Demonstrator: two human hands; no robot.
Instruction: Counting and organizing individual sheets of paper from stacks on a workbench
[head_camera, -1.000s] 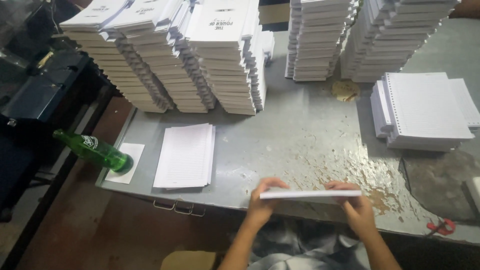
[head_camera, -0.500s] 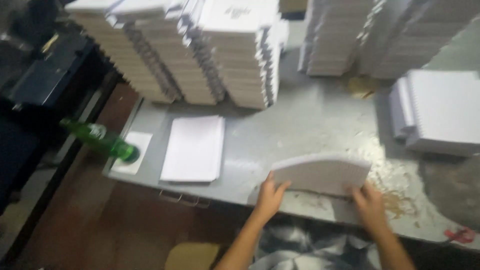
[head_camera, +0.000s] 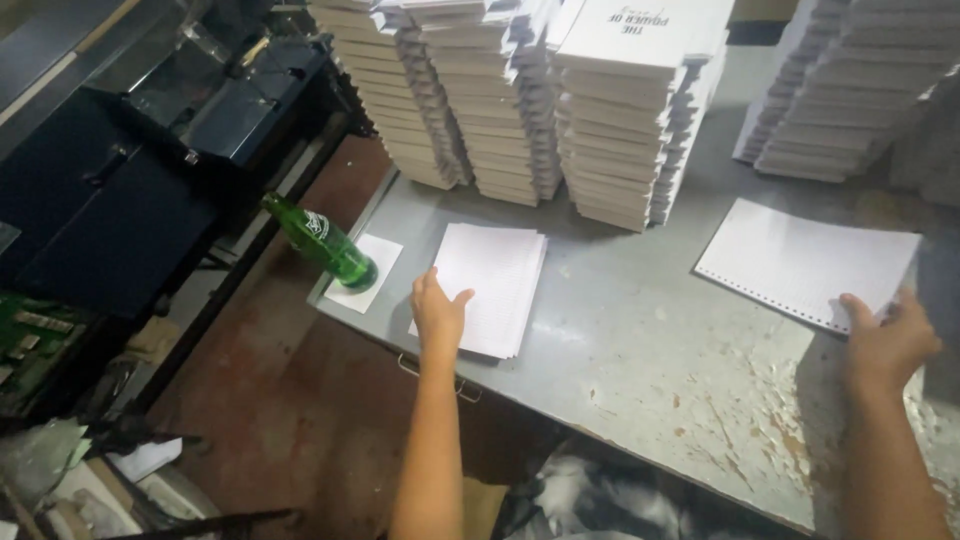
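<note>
Left hand (head_camera: 438, 312) flat and open on small stack of lined sheets (head_camera: 490, 287), pressing near edge. Right hand (head_camera: 888, 338) pinching corner of punched sheet bundle (head_camera: 806, 260) lying on metal table (head_camera: 640, 340). Best to slide bundle flat, keeping punched edge aligned. Bottle (head_camera: 322, 242) nearby, left.

The paper stack (head_camera: 490, 285) and punched sheet (head_camera: 808, 262) are white. The bottle (head_camera: 322, 241) is green. The table (head_camera: 640, 340) is grey, speckled with pale chips.
</note>
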